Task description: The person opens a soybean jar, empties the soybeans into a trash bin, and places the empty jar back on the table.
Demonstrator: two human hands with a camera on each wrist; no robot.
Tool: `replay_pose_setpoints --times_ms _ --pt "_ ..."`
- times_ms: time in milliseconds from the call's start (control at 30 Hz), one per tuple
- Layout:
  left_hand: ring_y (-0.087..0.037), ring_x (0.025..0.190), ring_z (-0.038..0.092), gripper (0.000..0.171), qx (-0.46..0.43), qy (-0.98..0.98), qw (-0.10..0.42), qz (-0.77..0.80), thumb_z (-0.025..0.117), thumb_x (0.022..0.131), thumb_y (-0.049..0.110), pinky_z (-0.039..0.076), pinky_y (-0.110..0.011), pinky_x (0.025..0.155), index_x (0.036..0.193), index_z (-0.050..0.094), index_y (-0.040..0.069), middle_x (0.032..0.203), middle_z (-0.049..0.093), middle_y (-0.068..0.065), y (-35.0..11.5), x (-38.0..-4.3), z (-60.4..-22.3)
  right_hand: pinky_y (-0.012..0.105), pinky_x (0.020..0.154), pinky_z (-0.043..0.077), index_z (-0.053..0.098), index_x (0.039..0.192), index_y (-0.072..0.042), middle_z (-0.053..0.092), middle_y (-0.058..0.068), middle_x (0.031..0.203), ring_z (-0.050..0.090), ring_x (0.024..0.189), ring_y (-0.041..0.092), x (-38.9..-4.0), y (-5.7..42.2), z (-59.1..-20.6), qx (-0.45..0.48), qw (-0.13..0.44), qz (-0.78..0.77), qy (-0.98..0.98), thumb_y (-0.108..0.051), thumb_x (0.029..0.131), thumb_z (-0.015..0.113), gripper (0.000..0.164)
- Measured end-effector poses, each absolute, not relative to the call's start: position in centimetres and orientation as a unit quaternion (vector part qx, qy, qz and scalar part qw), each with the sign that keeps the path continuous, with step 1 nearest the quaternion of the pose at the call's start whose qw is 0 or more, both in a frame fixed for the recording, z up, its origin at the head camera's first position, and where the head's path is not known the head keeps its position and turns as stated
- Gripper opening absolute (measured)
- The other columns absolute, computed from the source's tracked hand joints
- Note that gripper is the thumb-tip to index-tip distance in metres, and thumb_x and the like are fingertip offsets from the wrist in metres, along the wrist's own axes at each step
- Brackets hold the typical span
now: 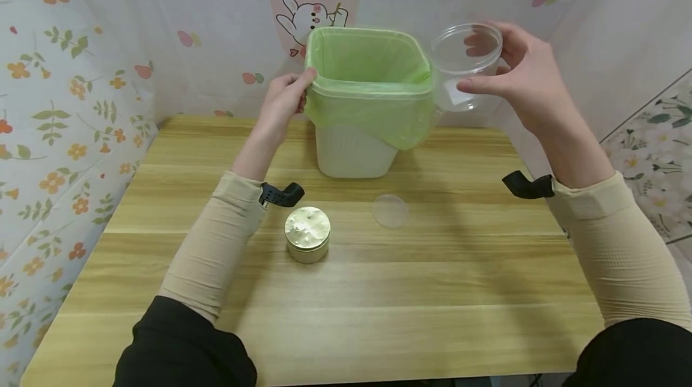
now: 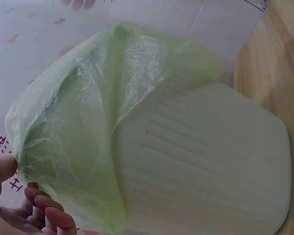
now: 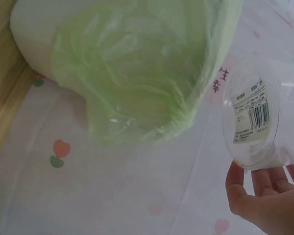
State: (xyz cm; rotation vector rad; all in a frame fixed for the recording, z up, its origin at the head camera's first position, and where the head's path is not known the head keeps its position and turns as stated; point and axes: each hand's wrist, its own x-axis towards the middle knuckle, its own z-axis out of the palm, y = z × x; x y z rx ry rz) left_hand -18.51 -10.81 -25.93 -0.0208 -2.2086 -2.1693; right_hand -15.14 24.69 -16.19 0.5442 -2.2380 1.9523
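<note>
A white trash bin (image 1: 354, 149) stands at the back of the table, lined with a green plastic bag (image 1: 373, 107) folded over its rim. My left hand (image 1: 286, 101) grips the bin's left rim through the bag; the left wrist view shows the thumb and fingertips at the bag's edge. To the right of the bin, my right hand (image 1: 524, 74) holds a clear plastic jar (image 1: 459, 89) up off the table, thumb on one side and fingers on the other. A white barcode label (image 3: 252, 117) shows on the jar in the right wrist view.
A round gold tin (image 1: 307, 237) sits on the wooden table near my left forearm. Right of it lies a thin translucent disc (image 1: 390, 211). Printed cloth (image 1: 216, 26) hangs behind the bin and along the left side.
</note>
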Motion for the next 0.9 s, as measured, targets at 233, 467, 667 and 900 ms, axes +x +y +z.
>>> replay_pose_setpoints --times_ms 233,467,667,900 --pt "-0.011 0.073 0.041 0.033 -0.005 -0.731 0.032 -0.681 0.059 0.103 0.046 0.038 -0.024 0.072 0.105 0.057 0.013 0.079 0.046 0.004 -11.9 -17.4 -26.1 0.021 0.097 0.049 0.056 0.140 -0.002 0.067 0.010 0.129 0.062 0.117 0.023 -12.9 25.7 -19.8 0.229 0.015 0.646 -0.728 0.027 0.072 0.076 0.077" --pt "-0.013 0.080 0.043 0.032 -0.005 -0.727 0.043 -0.685 0.057 0.104 0.044 0.041 -0.026 0.078 0.111 0.055 0.013 0.089 0.049 0.002 -12.9 -15.3 -26.0 0.020 0.104 0.048 0.048 0.145 0.000 0.064 0.011 0.136 0.062 0.125 0.019 -11.3 26.9 -24.2 0.305 -0.036 0.608 -0.732 0.030 0.070 0.073 0.084" --pt "-0.013 0.080 0.046 0.028 -0.014 -0.710 0.045 -0.703 0.057 0.105 0.039 0.044 -0.024 0.076 0.111 0.057 0.012 0.090 0.053 0.001 -13.5 -13.5 -26.7 0.016 0.100 0.051 0.039 0.152 0.001 0.061 0.013 0.138 0.058 0.131 0.014 -10.3 27.4 -28.1 0.345 -0.072 0.540 -0.764 0.026 0.067 0.079 0.097" --pt "-0.015 0.083 0.050 0.027 -0.021 -0.708 0.038 -0.705 0.058 0.105 0.036 0.046 -0.021 0.075 0.111 0.057 0.010 0.092 0.056 0.001 -14.2 -11.2 -28.0 0.018 0.101 0.052 0.037 0.156 -0.006 0.055 0.013 0.143 0.056 0.130 0.009 -9.2 27.2 -32.1 0.339 -0.122 0.444 -0.820 0.008 0.067 0.091 0.105"
